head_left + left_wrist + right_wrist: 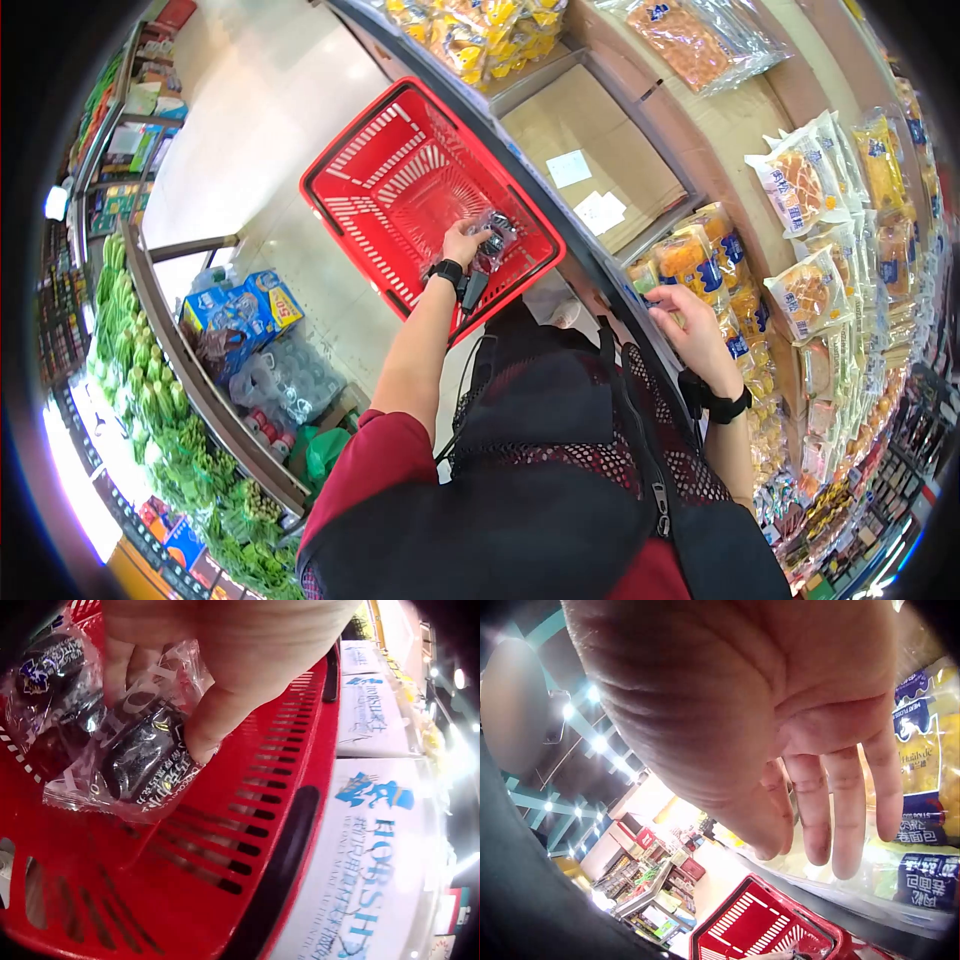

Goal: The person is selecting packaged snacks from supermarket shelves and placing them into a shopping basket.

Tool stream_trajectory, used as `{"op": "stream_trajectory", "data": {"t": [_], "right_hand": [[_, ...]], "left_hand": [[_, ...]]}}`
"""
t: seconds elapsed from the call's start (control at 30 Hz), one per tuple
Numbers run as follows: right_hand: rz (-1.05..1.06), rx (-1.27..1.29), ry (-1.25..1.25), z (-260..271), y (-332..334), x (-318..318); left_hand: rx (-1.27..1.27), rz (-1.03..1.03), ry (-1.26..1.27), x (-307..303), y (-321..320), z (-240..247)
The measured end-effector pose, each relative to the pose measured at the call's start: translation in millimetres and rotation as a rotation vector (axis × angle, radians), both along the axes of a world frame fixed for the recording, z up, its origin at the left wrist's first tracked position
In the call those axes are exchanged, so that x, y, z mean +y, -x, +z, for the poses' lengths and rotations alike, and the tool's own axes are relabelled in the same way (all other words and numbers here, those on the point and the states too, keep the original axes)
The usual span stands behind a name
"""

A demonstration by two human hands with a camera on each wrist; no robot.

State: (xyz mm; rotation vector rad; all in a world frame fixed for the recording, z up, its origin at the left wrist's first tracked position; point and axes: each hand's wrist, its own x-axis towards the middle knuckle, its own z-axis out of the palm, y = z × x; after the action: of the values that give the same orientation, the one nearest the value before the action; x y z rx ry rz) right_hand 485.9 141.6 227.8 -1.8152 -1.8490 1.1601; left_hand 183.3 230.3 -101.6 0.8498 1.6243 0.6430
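My left hand [464, 245] reaches down into a red shopping basket [345, 170]. Between its thumb and fingers it grips a dark chocolate snack in a clear wrapper [146, 754]. Another dark wrapped packet [52, 679] lies beside that one in the left wrist view. My right hand [700, 335] is over the edge of the bread display, next to yellow bread packs [685, 260]. In the right wrist view its fingers [847, 817] extend downward, loosely straight, close to a bread bag with a blue label [919, 765].
A cardboard-lined bin [540, 130] with white paper slips adjoins the basket. Wrapped pastries [800, 190] line the shelf at right. Leafy vegetables [150, 390] fill a rack at left, near a blue carton [240, 315] and bottle packs [290, 380] on the floor.
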Motion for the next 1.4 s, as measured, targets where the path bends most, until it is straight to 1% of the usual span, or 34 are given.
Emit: {"op": "stream_trajectory", "data": {"t": [0.07, 0.13, 0.17, 0.2, 0.27, 0.3, 0.33, 0.37, 0.47, 0.57, 0.6, 0.67, 0.7, 0.77, 0.8, 0.87, 0.93, 1.0, 1.07, 1.13, 1.2, 1.23, 1.27, 1.33, 1.37, 1.4], "right_hand": [[-0.017, -0.042, -0.008, 3, -1, -3], [-0.038, -0.054, 0.023, 6, 1, -5], [-0.073, -0.061, 0.031, 5, 1, -7], [-0.109, -0.068, 0.038, 5, -1, -9], [-0.131, -0.081, 0.044, 4, -3, -11], [-0.150, -0.094, 0.048, 7, -3, -10], [-0.172, -0.107, 0.052, 8, -3, -11], [-0.182, -0.109, 0.053, 9, -3, -10], [-0.193, -0.096, 0.050, 9, -4, -10], [-0.201, -0.106, 0.048, 8, -3, -9], [-0.193, -0.108, 0.045, 8, -3, -9], [-0.187, -0.114, 0.041, 8, -2, -10], [-0.191, -0.104, 0.055, 8, -2, -10], [-0.194, -0.095, 0.063, 8, -2, -10], [-0.178, -0.101, 0.044, 8, -1, -11], [-0.153, -0.106, 0.017, 8, -2, -9], [-0.102, -0.085, 0.006, 8, 0, -5], [-0.067, -0.065, -0.009, 8, 4, 1], [-0.029, -0.043, -0.019, 7, 8, 7], [0.067, 0.004, -0.033, 2, 13, 16], [0.119, 0.017, -0.022, -2, 22, 27], [0.191, 0.062, -0.046, -8, 28, 33], [0.262, 0.106, -0.071, -13, 35, 38], [0.300, 0.200, 0.010, -16, 54, 49], [0.339, 0.214, -0.040, -20, 64, 55], [0.384, 0.288, -0.008, -24, 72, 63]], "left_hand": [[-0.015, -0.016, 0.024, 8, -9, -18], [0.177, -0.151, -0.023, 14, -13, -26], [0.250, -0.263, 0.006, 18, -12, -30], [0.250, -0.264, 0.010, 21, -10, -29], [0.595, -0.253, -0.102, 29, -10, -26], [0.558, -0.211, -0.103, 32, -9, -1], [0.591, -0.202, -0.202, 38, 0, -14], [0.574, -0.216, -0.161, 41, 8, -28], [0.561, -0.253, -0.101, 51, 15, -24], [0.585, -0.457, 0.021, 54, 11, -49], [0.582, -0.462, 0.019, 54, 7, -43], [0.640, -0.716, 0.209, 48, -4, -23], [0.750, -0.755, 0.164, 43, -8, -25], [0.735, -0.761, 0.121, 36, -7, -37], [0.722, -0.764, 0.082, 34, -7, -31], [0.694, -0.720, 0.036, 25, -6, -17], [0.559, -0.650, -0.008, 17, 0, -4], [0.533, -0.617, -0.050, 8, 10, 10], [0.401, -0.529, -0.156, -4, 23, 23], [0.374, -0.493, -0.176, -16, 32, 67], [0.106, -0.360, -0.254, -26, 40, 101], [0.008, -0.362, -0.262, -30, 45, 117], [0.016, -0.357, -0.267, -35, 48, 134], [-0.410, -0.271, -0.222, -42, 49, 173], [-0.476, -0.268, -0.215, -45, 49, 197], [-0.543, -0.265, -0.205, -49, 48, 215]]}}
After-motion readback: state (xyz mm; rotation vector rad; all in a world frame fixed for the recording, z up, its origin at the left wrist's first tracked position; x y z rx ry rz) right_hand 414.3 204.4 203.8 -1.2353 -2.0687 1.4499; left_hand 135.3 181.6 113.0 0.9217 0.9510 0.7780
